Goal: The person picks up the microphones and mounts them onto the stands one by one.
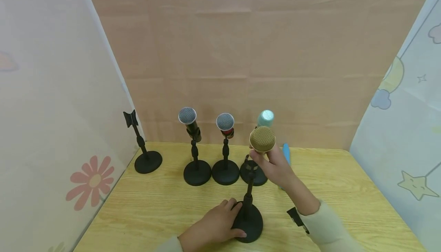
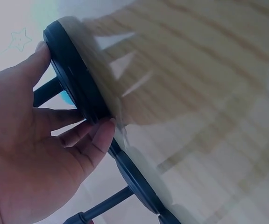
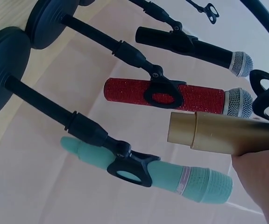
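My right hand (image 1: pixel 278 168) holds a gold microphone (image 1: pixel 263 139), its mesh head facing up toward the head camera. Just below it stands a black desk microphone stand (image 1: pixel 250 227) with a vacant clip. My left hand (image 1: pixel 218 223) grips that stand's round base at the table's near part, the thumb on one side and fingers on the other. In the right wrist view the gold microphone's smooth body (image 3: pixel 218 133) is beside the stand's clip (image 3: pixel 265 95), apart from a teal microphone (image 3: pixel 204 184) clipped in another stand.
Behind, a black microphone (image 1: pixel 187 116), a red one with a silver head (image 1: pixel 225 122) and the teal one (image 1: pixel 265 118) sit in stands. A stand with a vacant clip (image 1: pixel 148 162) is at far left. A blue object (image 1: pixel 286 153) lies right, partly hidden by my right hand.
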Motion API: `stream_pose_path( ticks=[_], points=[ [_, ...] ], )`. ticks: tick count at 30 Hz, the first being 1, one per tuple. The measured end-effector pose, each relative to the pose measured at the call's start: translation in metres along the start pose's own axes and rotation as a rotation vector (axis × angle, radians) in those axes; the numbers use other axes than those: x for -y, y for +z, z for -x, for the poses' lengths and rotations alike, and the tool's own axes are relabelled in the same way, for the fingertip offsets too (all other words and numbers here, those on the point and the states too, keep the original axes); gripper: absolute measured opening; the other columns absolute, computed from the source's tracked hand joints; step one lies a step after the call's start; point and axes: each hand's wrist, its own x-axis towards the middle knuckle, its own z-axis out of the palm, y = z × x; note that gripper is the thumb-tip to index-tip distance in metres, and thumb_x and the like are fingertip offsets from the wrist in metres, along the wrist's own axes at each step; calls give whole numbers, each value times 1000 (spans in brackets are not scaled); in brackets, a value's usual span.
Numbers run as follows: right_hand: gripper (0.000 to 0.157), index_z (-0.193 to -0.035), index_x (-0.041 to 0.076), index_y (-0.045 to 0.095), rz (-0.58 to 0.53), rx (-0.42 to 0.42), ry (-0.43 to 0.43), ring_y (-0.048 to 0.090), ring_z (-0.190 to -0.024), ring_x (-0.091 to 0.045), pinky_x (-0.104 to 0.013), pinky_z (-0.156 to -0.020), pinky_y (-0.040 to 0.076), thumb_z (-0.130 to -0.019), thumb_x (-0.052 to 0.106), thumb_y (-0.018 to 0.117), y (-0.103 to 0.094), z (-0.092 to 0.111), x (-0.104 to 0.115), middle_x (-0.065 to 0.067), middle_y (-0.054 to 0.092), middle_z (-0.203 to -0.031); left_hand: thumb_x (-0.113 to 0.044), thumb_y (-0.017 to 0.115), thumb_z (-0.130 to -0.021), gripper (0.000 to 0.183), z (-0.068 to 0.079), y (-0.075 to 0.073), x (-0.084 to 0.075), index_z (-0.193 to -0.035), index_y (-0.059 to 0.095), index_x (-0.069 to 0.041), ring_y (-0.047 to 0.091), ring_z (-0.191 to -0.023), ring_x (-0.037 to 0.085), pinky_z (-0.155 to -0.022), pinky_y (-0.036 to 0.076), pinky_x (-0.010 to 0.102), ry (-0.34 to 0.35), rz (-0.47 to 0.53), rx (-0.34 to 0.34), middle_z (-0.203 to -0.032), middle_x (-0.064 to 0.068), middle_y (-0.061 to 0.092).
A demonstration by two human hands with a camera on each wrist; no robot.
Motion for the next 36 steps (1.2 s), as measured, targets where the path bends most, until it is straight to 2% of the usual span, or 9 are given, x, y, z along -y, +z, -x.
stream_pose_path(
  ticks=[8, 11, 15, 18, 20, 25, 28, 32, 36],
  points=[
    [24, -124, -2, 50, -53, -18, 2, 53, -105, -11, -21, -95, 42, -103, 5, 57, 9, -2, -3, 3, 55, -115, -68, 63, -87, 85, -1, -8, -7, -150, 50, -12, 54, -115, 12, -88, 54, 24, -31, -9, 24, -134, 0, 51],
    [25, -126, -3, 51, -47, -17, 26, 53, -108, -10, -22, -96, 43, -103, 3, 57, 12, -1, -3, -2, 57, -118, -68, 63, -87, 85, -2, -9, -8, -150, 50, -12, 54, -116, 13, -88, 54, 24, -38, -16, 36, -135, 1, 51],
    [31, -130, -4, 49, -22, 6, 87, 55, -106, -9, -25, -90, 49, -101, 2, 58, 15, 0, -1, -10, 58, -117, -69, 62, -86, 86, -5, -8, -6, -150, 50, -13, 56, -120, 16, -91, 55, 26, -45, -43, 43, -136, 2, 51],
    [34, -131, -2, 48, -25, 21, 106, 57, -96, -11, -28, -81, 52, -102, 10, 61, 16, 1, -2, -9, 57, -112, -70, 61, -86, 87, -6, -7, -6, -150, 49, -13, 56, -121, 17, -92, 55, 26, -47, -55, 49, -136, 2, 52],
    [35, -129, 0, 49, -47, 24, 98, 56, -88, -12, -29, -74, 52, -103, 19, 62, 17, 2, -3, -8, 57, -107, -71, 61, -86, 87, -7, -7, -5, -150, 49, -13, 56, -121, 17, -92, 55, 26, -48, -55, 53, -135, 1, 51],
    [42, -126, 0, 51, -120, 13, 46, 57, -86, -13, -28, -71, 52, -102, 33, 63, 20, 1, -11, -12, 59, -104, -71, 61, -86, 87, -8, -5, -5, -150, 49, -14, 56, -122, 18, -91, 55, 27, -56, -57, 63, -136, 2, 51],
    [44, -115, -4, 55, -145, -26, 7, 57, -83, -13, -26, -69, 51, -102, 37, 61, 24, -1, -16, -15, 60, -98, -71, 61, -86, 87, -8, -5, -5, -150, 49, -13, 56, -122, 18, -91, 55, 27, -57, -60, 63, -136, 2, 52],
    [47, -102, -4, 58, -166, -55, -47, 55, -79, -13, -26, -67, 49, -102, 43, 59, 28, -5, -20, -14, 59, -90, -72, 60, -85, 88, -8, -3, -5, -150, 50, -13, 57, -120, 17, -90, 56, 27, -47, -71, 54, -134, 2, 52],
    [53, -106, -4, 56, -170, -24, -68, 56, -82, -13, -25, -69, 50, -101, 48, 58, 26, -7, -23, -15, 59, -93, -73, 59, -86, 88, -8, -2, -5, -150, 50, -13, 57, -119, 17, -89, 55, 26, -40, -82, 47, -135, 2, 52]
  ],
)
